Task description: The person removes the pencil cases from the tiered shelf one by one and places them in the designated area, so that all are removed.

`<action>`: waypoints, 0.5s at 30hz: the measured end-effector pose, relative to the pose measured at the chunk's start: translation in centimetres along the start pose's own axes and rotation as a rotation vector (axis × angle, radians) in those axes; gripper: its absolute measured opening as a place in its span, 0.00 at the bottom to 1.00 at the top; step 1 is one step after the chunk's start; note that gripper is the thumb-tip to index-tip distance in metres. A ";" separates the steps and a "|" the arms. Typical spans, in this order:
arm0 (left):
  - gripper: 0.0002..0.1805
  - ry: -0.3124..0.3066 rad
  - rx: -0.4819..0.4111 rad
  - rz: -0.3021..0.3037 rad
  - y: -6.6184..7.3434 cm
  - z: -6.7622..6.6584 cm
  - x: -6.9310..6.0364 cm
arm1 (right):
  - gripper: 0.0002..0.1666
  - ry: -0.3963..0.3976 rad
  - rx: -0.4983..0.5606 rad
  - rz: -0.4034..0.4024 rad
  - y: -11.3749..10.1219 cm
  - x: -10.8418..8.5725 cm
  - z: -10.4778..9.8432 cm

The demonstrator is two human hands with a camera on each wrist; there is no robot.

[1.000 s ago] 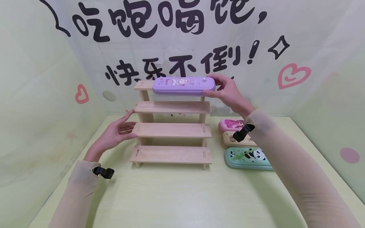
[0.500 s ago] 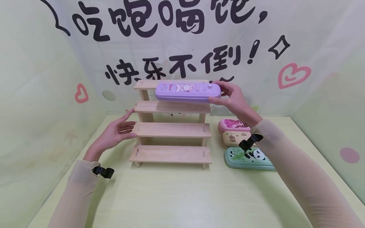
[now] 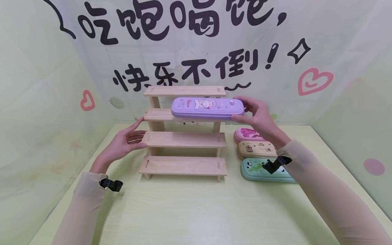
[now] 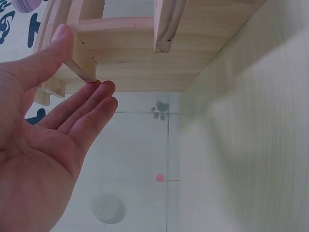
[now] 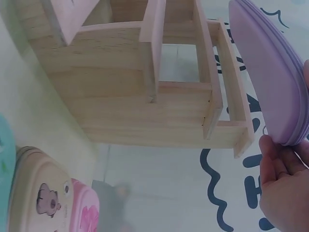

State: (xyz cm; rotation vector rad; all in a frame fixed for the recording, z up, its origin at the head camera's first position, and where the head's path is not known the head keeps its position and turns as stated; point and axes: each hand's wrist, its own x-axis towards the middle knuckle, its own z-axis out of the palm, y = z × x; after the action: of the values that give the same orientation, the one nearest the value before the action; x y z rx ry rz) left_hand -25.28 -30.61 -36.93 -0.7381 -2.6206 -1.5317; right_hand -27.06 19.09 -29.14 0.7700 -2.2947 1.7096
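My right hand (image 3: pixel 260 117) grips the right end of a long purple zipped pencil case (image 3: pixel 208 108) with a cartoon rabbit on its lid. The case hangs in the air in front of the upper tiers of a wooden stepped shelf (image 3: pixel 183 139); the right wrist view shows the case (image 5: pixel 275 82) apart from the boards. At the shelf's left side my left hand (image 3: pixel 124 144) touches the board ends, its fingers fairly straight. In the left wrist view, the thumb of that hand (image 4: pixel 43 159) lies against one board end, with the other fingers stretched below it.
Right of the shelf, three more cases lie in a row on the pale table (image 3: pixel 183 211): pink (image 3: pixel 246 134), beige (image 3: pixel 255 149) and green with pandas (image 3: pixel 257 172). My right forearm partly covers them. A printed cloth (image 3: pixel 196 44) hangs behind.
My right hand has brought the purple pencil case down from the top board's height, slightly rightward and nearer to me, uncovering the top board. The left hand has stayed put.
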 end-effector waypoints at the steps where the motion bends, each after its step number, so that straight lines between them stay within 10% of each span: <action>1: 0.54 0.000 0.003 0.001 -0.1 0.0 0.0 | 0.36 -0.003 0.011 -0.004 0.0 -0.3 0.0; 15: 0.55 0.003 0.021 0.003 -0.3 0.0 -0.1 | 0.37 -0.005 0.040 0.023 1.2 -4.1 -1.7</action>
State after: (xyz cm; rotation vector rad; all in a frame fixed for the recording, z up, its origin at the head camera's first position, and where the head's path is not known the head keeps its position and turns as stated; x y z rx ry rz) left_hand -25.37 -30.79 -37.21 -0.7368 -2.6284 -1.5012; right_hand -24.48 22.15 -31.38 0.7591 -2.2882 1.7708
